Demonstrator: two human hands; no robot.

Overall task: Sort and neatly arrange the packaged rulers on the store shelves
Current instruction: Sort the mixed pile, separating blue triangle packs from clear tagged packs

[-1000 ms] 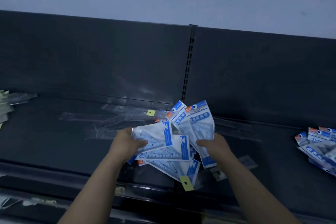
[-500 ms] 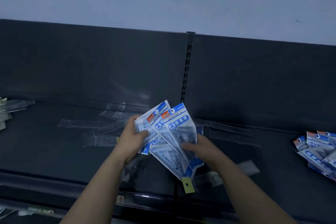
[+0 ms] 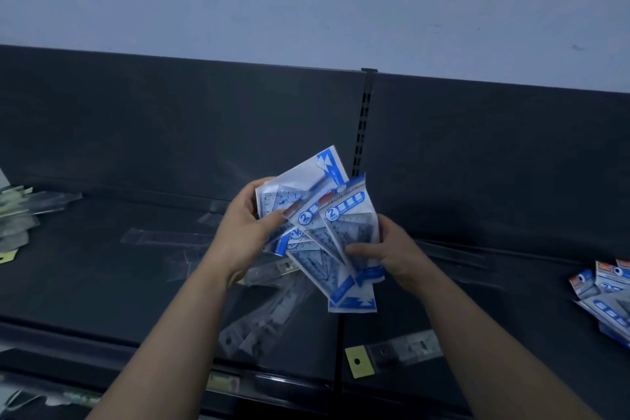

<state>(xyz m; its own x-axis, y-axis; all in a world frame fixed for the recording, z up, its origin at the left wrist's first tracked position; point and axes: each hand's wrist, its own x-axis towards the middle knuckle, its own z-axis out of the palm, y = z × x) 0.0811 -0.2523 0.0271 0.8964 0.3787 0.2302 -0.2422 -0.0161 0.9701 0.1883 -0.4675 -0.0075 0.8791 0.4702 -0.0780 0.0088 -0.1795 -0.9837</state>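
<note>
Both hands, left hand (image 3: 247, 232) and right hand (image 3: 397, 254), grip a fanned stack of packaged rulers (image 3: 327, 225) above the dark shelf (image 3: 102, 266).

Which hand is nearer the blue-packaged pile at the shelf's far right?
Right. The right hand holds the fanned packs at centre, left of that pile; the left hand grips them even farther left.

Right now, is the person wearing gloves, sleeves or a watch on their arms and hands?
No. The left hand and right hand are bare, without gloves, and I see no rings. The left forearm and right forearm are uncovered down to the picture's bottom edge: no sleeve, watch or bracelet shows.
</note>
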